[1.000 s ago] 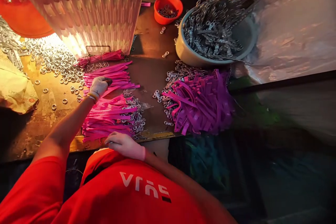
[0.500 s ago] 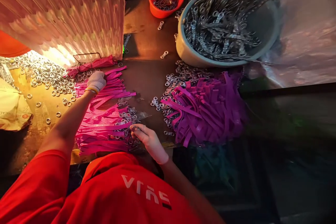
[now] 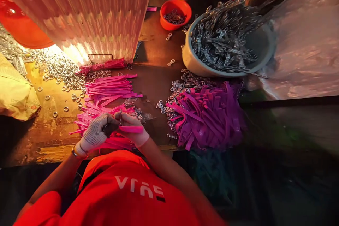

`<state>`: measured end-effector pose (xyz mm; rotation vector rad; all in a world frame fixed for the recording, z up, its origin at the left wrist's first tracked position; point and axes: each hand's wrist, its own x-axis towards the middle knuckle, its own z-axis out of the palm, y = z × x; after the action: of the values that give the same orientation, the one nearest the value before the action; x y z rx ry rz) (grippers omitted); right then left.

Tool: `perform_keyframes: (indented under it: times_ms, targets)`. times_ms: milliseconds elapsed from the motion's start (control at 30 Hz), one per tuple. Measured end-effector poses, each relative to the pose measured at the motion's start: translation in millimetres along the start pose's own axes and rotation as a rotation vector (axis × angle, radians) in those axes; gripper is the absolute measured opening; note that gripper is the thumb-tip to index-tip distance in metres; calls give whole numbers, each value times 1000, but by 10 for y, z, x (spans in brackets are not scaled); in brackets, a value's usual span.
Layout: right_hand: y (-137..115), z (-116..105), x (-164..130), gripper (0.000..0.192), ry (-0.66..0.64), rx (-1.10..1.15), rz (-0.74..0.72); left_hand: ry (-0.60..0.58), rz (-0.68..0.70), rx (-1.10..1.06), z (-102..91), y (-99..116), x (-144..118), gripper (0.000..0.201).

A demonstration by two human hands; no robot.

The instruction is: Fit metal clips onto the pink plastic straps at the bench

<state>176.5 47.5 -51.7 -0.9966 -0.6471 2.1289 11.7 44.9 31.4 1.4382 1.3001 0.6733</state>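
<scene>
My left hand (image 3: 96, 132), in a dotted work glove with darkened fingertips, is closed in front of my body. From its fingertips a short pink strap (image 3: 131, 129) reaches to the right across my other palm. My right hand (image 3: 134, 134), in a thin pale glove, pinches a small metal ring piece (image 3: 120, 114), seen nearly edge-on. The fingertips of both hands almost meet, and what lies between them is partly hidden. Below and behind the hands spreads a pile of pink straps (image 3: 111, 90), with small metal links (image 3: 137, 113) at its right side.
Loose metal rings (image 3: 71, 79) lie at the left by a ribbed translucent panel (image 3: 106, 14). A purple strap heap (image 3: 206, 113) is on the right. Behind it stands a grey tub (image 3: 189, 54) of metal chain strips; a red bowl (image 3: 175, 26) holds rings.
My left hand has come back from the far strap pile to my right hand, bringing a pink strap. My right hand has risen slightly and turned inward. The view has shifted a little.
</scene>
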Motion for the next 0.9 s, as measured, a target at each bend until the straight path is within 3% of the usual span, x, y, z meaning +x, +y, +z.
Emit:
perform_keyframes:
  times_ms: [200,300,400,567,667,767,900]
  targets:
    - [-66,162,-348,31,52,-292,-58,153,-481,-678,8,-361,-102,36]
    - [-34,227,-476,26,50,-588,-114,115,-545,-813,3,-473,6,26]
    - [155,276,-518,22,83,-825,-215,125,-559,-930,3,-486,120,11]
    - [445,311,-556,22,158,-928,-273,43,-650,-1113,-91,-355,161,17]
    - [358,290,-636,21,169,-865,-346,37,-632,-1109,-140,-320,83,16]
    - [119,235,-728,26,232,-859,-439,66,-547,-933,-111,-344,-22,15]
    - [-170,192,-739,34,245,-1052,-397,30,-498,-739,40,-348,-149,29]
